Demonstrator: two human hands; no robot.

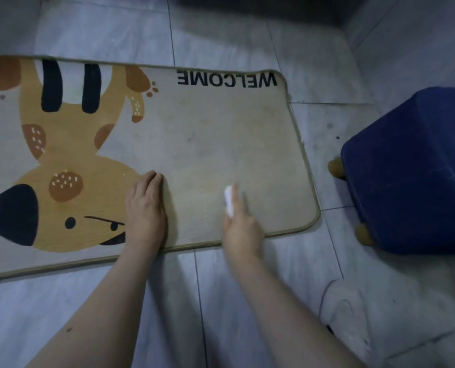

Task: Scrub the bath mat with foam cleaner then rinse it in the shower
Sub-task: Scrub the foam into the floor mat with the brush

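On the tiled floor [247, 301] lies our bath mat [221, 144] (WELCOME upside down). We press our left hand [146, 208] flat, fingers straight and together; our right hand [241, 227] grips a blurred white object [229, 200] over the mat's near edge, beside a blue stool [412, 171].

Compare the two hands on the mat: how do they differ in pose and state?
The left hand lies flat, fingers straight and together, pressing the bath mat; the right hand is curled, gripping a small white object. The left looks sharp, the right blurred. Both are over the mat's plain beige part.
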